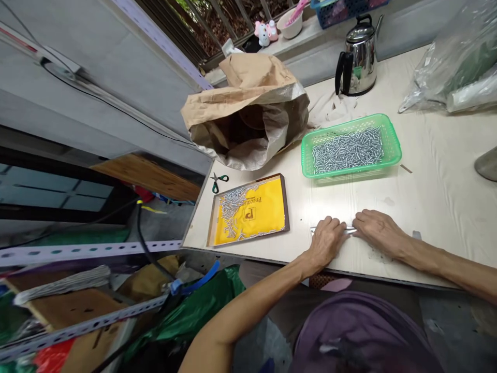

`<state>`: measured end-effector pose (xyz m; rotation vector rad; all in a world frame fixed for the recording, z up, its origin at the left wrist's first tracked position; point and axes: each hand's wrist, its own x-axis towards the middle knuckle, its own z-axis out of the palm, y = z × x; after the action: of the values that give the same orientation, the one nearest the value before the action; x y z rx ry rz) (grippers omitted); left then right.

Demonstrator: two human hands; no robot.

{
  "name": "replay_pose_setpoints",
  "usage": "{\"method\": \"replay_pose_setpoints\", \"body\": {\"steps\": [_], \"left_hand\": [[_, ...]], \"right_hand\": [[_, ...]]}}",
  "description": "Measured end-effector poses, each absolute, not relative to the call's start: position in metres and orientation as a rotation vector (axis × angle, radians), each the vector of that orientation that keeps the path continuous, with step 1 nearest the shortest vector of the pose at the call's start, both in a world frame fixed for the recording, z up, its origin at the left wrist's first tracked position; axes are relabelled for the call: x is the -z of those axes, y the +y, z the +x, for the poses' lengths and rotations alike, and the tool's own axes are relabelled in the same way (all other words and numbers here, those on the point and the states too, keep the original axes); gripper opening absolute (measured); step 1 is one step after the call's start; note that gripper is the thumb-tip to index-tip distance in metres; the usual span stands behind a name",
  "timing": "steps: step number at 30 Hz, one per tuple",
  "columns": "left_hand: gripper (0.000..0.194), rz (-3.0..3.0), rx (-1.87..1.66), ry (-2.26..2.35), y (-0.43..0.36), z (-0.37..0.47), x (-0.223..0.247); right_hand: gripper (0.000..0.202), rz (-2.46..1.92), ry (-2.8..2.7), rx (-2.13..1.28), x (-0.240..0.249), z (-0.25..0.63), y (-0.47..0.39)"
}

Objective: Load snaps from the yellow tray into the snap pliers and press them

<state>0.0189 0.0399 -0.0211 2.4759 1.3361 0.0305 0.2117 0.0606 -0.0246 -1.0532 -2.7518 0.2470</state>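
A slim silver metal piece [351, 230] lies on the near side of the tabletop [442, 197], its long axis running left to right. The left hand [328, 238] covers its middle, fingers curled closed on it; the right hand [378, 232] meets its right end, fingers bunched, their grip hidden.

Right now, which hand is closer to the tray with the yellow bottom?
The left hand. It rests on the table just right of the tray; the right hand is farther right, beyond the left.
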Motion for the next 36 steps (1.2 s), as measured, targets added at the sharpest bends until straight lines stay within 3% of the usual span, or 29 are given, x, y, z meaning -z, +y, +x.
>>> {"method": "replay_pose_setpoints", "body": {"steps": [5,9,12,18,21,27,31,34,36], "left_hand": [[0.028,2.505,-0.083,1.385,0.037,0.02,0.031],[0.041,2.578,-0.318,1.47,0.008,0.027,0.046],[0.044,2.599,-0.417,1.396,-0.019,0.038,0.056],[0.052,2.517,-0.418,1.351,-0.028,0.051,0.05],[0.053,2.514,-0.417,1.3,-0.027,0.049,0.043],[0.03,2.666,-0.514,0.956,-0.048,0.013,0.029],[0.027,2.534,-0.626,1.689,-0.025,-0.066,0.013],[0.022,2.084,-0.588,2.419,0.013,-0.139,-0.001],[0.019,1.852,-0.421,2.62,0.037,-0.179,-0.006]], "right_hand": [[0.01,-1.114,-2.731,-0.275,0.021,0.216,0.062],[0.035,-1.069,-2.765,-0.423,0.017,0.227,0.081],[0.023,-1.168,-2.752,-0.319,0.022,0.228,0.097],[0.021,-1.284,-2.737,-0.11,0.012,0.2,0.114],[0.017,-1.018,-2.832,-0.189,-0.003,0.171,0.099],[0.023,-0.343,-2.994,-0.24,0.018,0.12,0.065],[0.028,-0.332,-2.805,-0.112,0.035,0.103,0.065],[0.028,-0.374,-2.615,-0.178,0.011,0.107,0.076],[0.022,-0.447,-2.448,-0.209,-0.015,0.123,0.094]]}}
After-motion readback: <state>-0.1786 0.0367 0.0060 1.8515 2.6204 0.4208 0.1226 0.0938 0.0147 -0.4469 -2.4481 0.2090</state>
